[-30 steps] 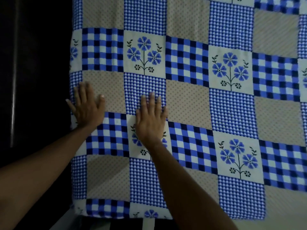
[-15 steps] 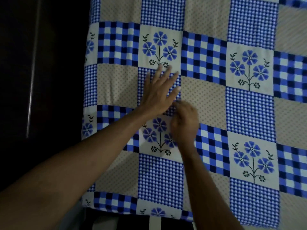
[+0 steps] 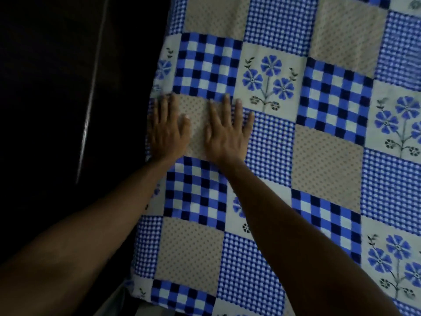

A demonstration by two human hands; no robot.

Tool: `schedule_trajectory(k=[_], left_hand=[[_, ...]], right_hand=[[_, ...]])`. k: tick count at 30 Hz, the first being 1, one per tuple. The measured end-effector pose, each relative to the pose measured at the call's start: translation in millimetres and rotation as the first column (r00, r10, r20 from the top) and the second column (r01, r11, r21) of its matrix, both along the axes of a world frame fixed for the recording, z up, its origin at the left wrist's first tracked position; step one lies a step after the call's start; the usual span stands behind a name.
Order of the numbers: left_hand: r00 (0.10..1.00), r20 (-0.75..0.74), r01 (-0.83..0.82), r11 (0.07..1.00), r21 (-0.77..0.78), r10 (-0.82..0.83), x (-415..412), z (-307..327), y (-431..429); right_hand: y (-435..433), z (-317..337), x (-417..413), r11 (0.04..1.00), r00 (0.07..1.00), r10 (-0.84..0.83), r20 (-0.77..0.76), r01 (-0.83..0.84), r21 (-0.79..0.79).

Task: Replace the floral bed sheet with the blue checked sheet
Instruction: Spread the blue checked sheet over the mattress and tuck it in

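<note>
Blue checked sheet (image 3: 325, 160) lies spread flat over the bed (image 3: 134, 286), reaching its left edge; no floral sheet in view. Left hand (image 3: 167, 133) and right hand (image 3: 227, 135) press on it side by side near that edge, palms down, fingers straight, gripping nothing.

Judged step: smoothing the new sheet, late in the task.

Next move probably calls for flat strokes outward to the edge, then tucking any overhang, which is hidden in the dark.

The left hand (image 3: 167, 131) lies flat at the edge of the blue checked sheet (image 3: 325, 156). Left of it is darkness, too dim to judge. The right hand (image 3: 225, 135) lies just beside it. Ahead and rightward of that hand, the sheet spreads flat and open.
</note>
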State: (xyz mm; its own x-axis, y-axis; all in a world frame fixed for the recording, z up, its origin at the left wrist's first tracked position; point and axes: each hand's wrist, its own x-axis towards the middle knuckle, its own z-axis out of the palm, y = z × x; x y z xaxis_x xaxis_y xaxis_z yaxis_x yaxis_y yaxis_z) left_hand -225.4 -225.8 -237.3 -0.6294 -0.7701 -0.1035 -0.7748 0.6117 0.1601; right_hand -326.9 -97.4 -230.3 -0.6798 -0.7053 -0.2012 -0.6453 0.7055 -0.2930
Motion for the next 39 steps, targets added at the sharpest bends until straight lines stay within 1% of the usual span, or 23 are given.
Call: schedule_trajectory(k=[1, 3, 6, 8, 10, 12, 13, 14, 15, 17, 18, 20, 22, 24, 26, 28, 30, 33, 34, 36, 37, 38, 39], left_hand=[[0.995, -0.047, -0.088, 0.995, 0.049, 0.090, 7, -1, -9], [0.962, -0.103, -0.224, 0.948, 0.225, 0.251, 23, -8, -24], [0.943, -0.169, -0.207, 0.901, 0.382, 0.288, 37, -15, -32], [0.954, -0.118, -0.205, 0.887, 0.415, 0.275, 45, -31, -33], [0.946, -0.067, -0.257, 0.860, 0.441, 0.317, 47, -41, -39], [0.908, -0.122, -0.290, 0.811, 0.508, 0.401, 40, -27, -40], [0.902, -0.185, -0.266, 0.840, 0.473, 0.390, 35, -20, -43], [0.892, -0.265, -0.235, 0.877, 0.420, 0.366, 27, -10, -46], [0.888, -0.317, -0.206, 0.906, 0.371, 0.332, 16, 1, -47], [0.891, -0.398, -0.115, 0.957, 0.266, 0.218, -12, 17, -47], [0.892, -0.433, -0.043, 0.976, 0.211, 0.133, -28, 22, -47], [0.891, -0.443, 0.150, 0.985, 0.089, -0.096, -62, 20, -48], [0.886, -0.369, 0.309, 0.951, 0.020, -0.280, -100, 16, -44], [0.890, -0.263, 0.388, 0.921, 0.003, -0.374, -130, 11, -43], [0.921, -0.140, 0.363, 0.931, -0.030, -0.364, -145, 1, -54], [0.961, -0.070, 0.260, 0.962, -0.079, -0.266, -144, -5, -76], [0.987, -0.080, 0.130, 0.988, -0.085, -0.136, -140, -7, -99], [0.984, -0.175, -0.012, 0.994, 0.108, 0.031, -138, -9, -121], [0.972, -0.205, -0.068, 0.976, 0.204, 0.111, -139, -11, -127], [0.923, -0.237, -0.198, 0.901, 0.386, 0.304, -141, -13, -138], [0.897, -0.237, -0.245, 0.866, 0.436, 0.373, -142, -11, -143], [0.886, -0.237, -0.266, 0.857, 0.441, 0.397, -143, -7, -145], [0.891, -0.252, -0.261, 0.880, 0.398, 0.378, -146, -3, -145]], right_hand=[[-16, 0, 9, 0.998, 0.998, 0.055, 0.006, -0.055, -0.014], [-43, 0, 26, 0.988, 0.989, 0.149, 0.018, -0.148, -0.041], [-69, 1, 47, 0.972, 0.974, 0.224, 0.027, -0.221, -0.076], [-79, 0, 57, 0.961, 0.961, 0.273, 0.034, -0.270, -0.063], [-87, 4, 55, 0.937, 0.936, 0.347, 0.059, -0.343, -0.068], [-88, 12, 41, 0.901, 0.905, 0.418, 0.083, -0.400, -0.168], [-85, 16, 30, 0.888, 0.905, 0.419, 0.074, -0.392, -0.240], [-78, 18, 14, 0.890, 0.927, 0.373, 0.038, -0.346, -0.296], [-69, 20, -4, 0.908, 0.962, 0.272, -0.010, -0.260, -0.329], [-42, 22, -51, 0.947, 0.997, -0.016, -0.074, -0.008, -0.321], [-27, 22, -77, 0.948, 0.983, -0.166, -0.085, 0.135, -0.287], [-1, 21, -123, 0.905, 0.912, -0.405, -0.067, 0.390, -0.169], [9, 15, -150, 0.862, 0.861, -0.506, -0.046, 0.504, -0.051], [-3, 6, -153, 0.887, 0.885, -0.459, -0.081, 0.461, 0.012], [-33, 2, -143, 0.939, 0.936, -0.336, -0.109, 0.341, 0.036], [-71, 1, -130, 0.976, 0.972, -0.211, -0.105, 0.215, 0.025], [-107, 1, -120, 0.993, 0.988, -0.120, -0.094, 0.120, 0.000], [-148, -2, -109, 1.000, 0.997, -0.008, -0.074, 0.007, -0.017], [-158, -3, -107, 1.000, 0.997, 0.020, -0.069, -0.021, -0.021], [-173, -2, -107, 0.996, 0.996, 0.081, -0.042, -0.083, -0.040], [-178, 0, -111, 0.989, 0.990, 0.137, -0.018, -0.138, -0.046], [-180, 2, -116, 0.976, 0.977, 0.211, 0.000, -0.211, -0.053], [-179, 5, -125, 0.955, 0.957, 0.288, 0.003, -0.287, -0.073]])
